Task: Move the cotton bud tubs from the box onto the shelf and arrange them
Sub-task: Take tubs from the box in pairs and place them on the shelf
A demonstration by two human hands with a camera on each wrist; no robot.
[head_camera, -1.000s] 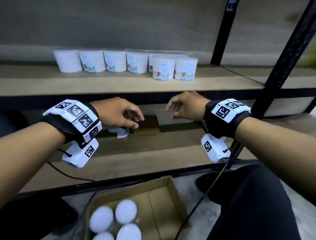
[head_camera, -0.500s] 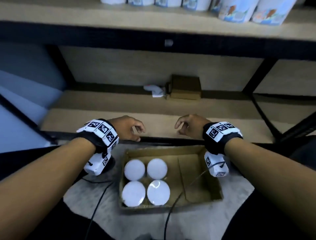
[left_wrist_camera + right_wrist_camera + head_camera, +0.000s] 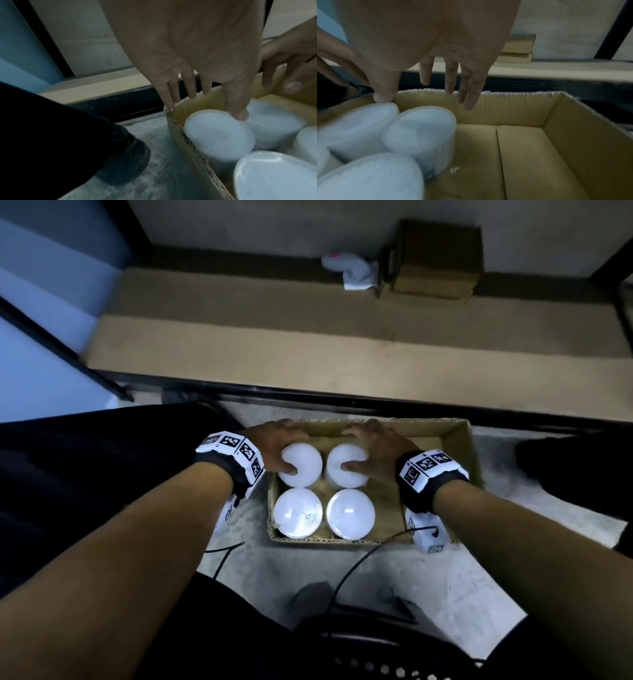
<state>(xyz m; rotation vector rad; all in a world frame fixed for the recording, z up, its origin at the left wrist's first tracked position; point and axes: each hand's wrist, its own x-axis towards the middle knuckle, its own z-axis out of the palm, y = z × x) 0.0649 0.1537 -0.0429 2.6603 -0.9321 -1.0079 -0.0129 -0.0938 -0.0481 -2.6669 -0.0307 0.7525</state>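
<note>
A cardboard box (image 3: pixel 460 460) on the floor holds four white-lidded cotton bud tubs in a two-by-two block at its left end. My left hand (image 3: pixel 274 440) is spread over the far left tub (image 3: pixel 305 463), thumb on its lid. My right hand (image 3: pixel 376 446) is spread over the far right tub (image 3: pixel 347 479), thumb likewise on the lid. In the left wrist view the left hand (image 3: pixel 211 105) has straight fingers by the box's far wall and its thumb tip at the tub's (image 3: pixel 217 135) rim. The right hand (image 3: pixel 426 100) also shows straight fingers above its tub (image 3: pixel 423 128).
Two near tubs (image 3: pixel 298 517) (image 3: pixel 350 513) stand untouched. The box's right half (image 3: pixel 530 155) is bare. Beyond lies the lower shelf board (image 3: pixel 342 361) with a small brown box (image 3: pixel 435 258) and a crumpled white scrap (image 3: pixel 356 272). Cables (image 3: pixel 359 559) trail over the box's front edge.
Both hands dropped from in front of the lower shelf into the box, onto the two far tubs. My view tipped down, so the upper shelf with its tubs left the frame.
</note>
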